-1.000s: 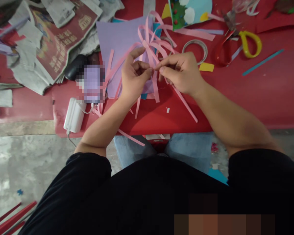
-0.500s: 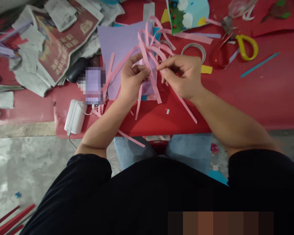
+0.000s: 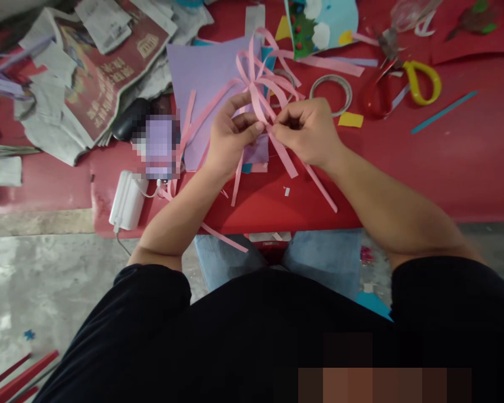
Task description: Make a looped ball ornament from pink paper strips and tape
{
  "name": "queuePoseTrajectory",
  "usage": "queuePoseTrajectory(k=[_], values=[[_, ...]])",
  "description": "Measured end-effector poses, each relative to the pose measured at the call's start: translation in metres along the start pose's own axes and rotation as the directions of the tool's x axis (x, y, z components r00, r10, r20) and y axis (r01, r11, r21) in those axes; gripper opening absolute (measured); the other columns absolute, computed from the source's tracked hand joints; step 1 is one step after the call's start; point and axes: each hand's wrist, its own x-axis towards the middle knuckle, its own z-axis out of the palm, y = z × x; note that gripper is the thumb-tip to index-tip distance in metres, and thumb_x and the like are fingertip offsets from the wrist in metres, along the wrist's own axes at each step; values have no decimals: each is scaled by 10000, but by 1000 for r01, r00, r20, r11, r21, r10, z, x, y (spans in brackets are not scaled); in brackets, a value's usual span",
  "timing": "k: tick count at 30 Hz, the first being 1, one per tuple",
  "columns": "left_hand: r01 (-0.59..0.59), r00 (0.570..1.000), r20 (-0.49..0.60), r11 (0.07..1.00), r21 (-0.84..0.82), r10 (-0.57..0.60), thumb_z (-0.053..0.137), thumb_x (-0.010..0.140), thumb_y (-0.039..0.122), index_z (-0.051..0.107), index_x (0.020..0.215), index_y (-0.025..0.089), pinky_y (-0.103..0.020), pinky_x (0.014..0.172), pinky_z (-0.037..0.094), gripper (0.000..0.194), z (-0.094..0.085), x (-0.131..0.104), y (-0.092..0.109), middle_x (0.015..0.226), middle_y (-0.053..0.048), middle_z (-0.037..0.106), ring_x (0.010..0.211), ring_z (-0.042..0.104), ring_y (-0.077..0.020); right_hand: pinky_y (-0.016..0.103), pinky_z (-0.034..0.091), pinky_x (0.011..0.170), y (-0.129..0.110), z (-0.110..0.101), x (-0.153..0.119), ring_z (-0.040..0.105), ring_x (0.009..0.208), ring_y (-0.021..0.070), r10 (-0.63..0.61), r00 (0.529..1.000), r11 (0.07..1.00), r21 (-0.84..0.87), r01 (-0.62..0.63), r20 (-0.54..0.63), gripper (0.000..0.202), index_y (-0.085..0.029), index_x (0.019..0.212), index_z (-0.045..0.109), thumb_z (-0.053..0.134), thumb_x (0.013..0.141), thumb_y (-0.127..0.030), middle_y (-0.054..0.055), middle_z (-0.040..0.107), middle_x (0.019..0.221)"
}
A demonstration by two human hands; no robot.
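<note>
Strips of pink paper [image 3: 255,101], gathered into a loose cluster of loops and tails, are held above the front part of a red desk [image 3: 424,179]. Part of the cluster is grasped by the left hand [image 3: 233,134], between thumb and fingers, and a strip is pinched by the fingertips of the right hand [image 3: 308,131], just beside it. The exact contact is partly hidden by the fingers. Beneath the loops, a purple sheet [image 3: 210,73] is laid over a blue sheet [image 3: 269,59]. To the right of the cluster, a ring-shaped roll [image 3: 348,98] and a yellow scrap [image 3: 350,120] are seen near the right hand; farther off, a thin blue strip [image 3: 445,112] is seen. At the left, a white box [image 3: 128,201] is placed near the desk edge, and a black rounded object [image 3: 132,118] is set beside crumpled newspaper [image 3: 105,73].
</note>
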Motion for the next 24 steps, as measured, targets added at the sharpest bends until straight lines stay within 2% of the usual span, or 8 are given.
queuePoseTrajectory(k=[5,8,10,13,17,21,24], values=[[127,991,54,988,-84,-123,860,790,405,651,1239,307,-257,546,455,505,2,-4,8,925,-23,748,703,684,-138,320,337,536,-3,0,1,401,568,121,-26,999,999,27,25,21,406,-236,632,575,788,865,-492,9,520,605],[187,980,97,968,-166,-173,773,831,426,679,1203,288,-278,523,431,407,4,-8,15,894,-28,736,701,674,-143,324,347,533,-5,0,0,415,571,130,-8,999,1000,24,7,31,439,-237,631,549,816,849,-509,11,491,587],[137,987,112,974,-182,-118,795,811,426,687,1194,289,-281,547,435,421,5,-10,18,873,-15,723,700,660,-132,327,359,532,-5,-1,0,425,575,134,-10,999,1000,28,9,33,445,-238,633,545,821,850,-512,13,484,584],[17,997,71,997,-70,-12,866,790,417,672,1226,301,-284,634,472,490,8,-11,15,830,11,703,714,647,-121,329,369,531,-4,-1,-1,427,584,140,-4,999,1000,14,3,48,413,-244,643,561,816,856,-489,13,497,595],[-27,999,-16,998,58,28,868,825,404,644,1228,296,-281,630,460,474,9,-8,4,747,38,650,656,623,-118,333,367,549,-3,-1,-3,412,575,132,-31,996,999,30,29,83,304,-243,652,582,791,857,-324,2,508,606],[-10,1000,4,999,-49,10,785,881,307,695,1179,312,-281,603,474,311,5,-5,1,770,23,675,631,612,-122,318,308,547,-2,-2,-2,390,557,108,-61,993,996,73,54,102,228,-226,644,602,742,809,-156,-16,522,600],[32,999,-8,985,-172,-34,767,876,257,755,1072,297,-242,534,429,200,3,-5,7,711,27,636,580,583,-101,309,331,552,-2,-2,-1,398,558,103,-51,993,996,84,42,110,258,-222,651,595,774,834,-192,-20,521,602]])
